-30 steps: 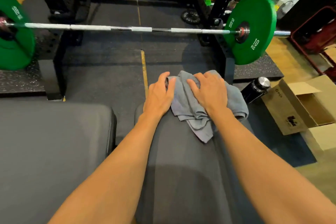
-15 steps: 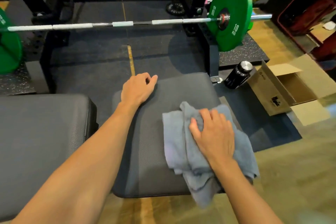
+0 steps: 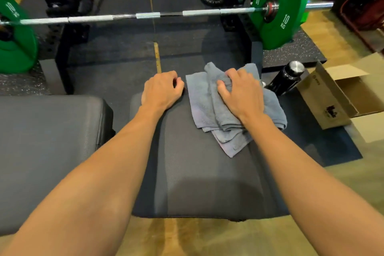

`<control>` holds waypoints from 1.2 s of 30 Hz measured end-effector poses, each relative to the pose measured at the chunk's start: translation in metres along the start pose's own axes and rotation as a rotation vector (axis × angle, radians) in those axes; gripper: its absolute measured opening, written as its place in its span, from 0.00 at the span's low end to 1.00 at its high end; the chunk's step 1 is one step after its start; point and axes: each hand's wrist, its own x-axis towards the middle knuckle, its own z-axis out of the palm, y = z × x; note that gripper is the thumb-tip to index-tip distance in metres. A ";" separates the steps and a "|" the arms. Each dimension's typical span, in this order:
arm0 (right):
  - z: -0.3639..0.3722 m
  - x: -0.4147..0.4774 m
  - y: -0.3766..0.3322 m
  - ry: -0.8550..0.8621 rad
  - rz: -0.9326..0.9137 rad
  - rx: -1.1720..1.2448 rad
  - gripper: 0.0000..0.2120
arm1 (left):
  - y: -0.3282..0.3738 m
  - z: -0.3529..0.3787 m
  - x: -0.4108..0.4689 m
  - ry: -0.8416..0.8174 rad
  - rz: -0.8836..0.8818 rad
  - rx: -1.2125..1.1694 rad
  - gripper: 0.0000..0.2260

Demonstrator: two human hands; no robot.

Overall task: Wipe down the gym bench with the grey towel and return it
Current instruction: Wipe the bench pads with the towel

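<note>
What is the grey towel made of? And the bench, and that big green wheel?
The grey towel looks like soft cotton terry cloth: fuzzy, matte, bunched in limp folds. The bench pad seems dark vinyl or faux leather over padding: fine grain, slight sheen, rounded edges. The green plate is probably rubber, smooth and matte; its inside is hidden.

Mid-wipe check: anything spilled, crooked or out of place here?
Nothing spilled or damaged. The grey towel, bunched under the right hand, overhangs the right edge of the bench pad; a black bottle and open cardboard box sit on the floor beyond.
</note>
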 end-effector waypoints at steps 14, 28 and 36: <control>-0.017 -0.109 -0.089 -0.082 0.009 -0.111 0.14 | -0.043 -0.030 -0.031 -0.094 -0.120 -0.207 0.15; 0.020 -0.032 -0.122 -0.069 -0.011 -0.057 0.15 | -0.047 -0.027 -0.039 -0.054 -0.257 -0.253 0.11; -0.017 -0.152 -0.156 -0.121 -0.084 -0.112 0.11 | -0.059 -0.060 -0.032 -0.337 -0.485 -0.736 0.18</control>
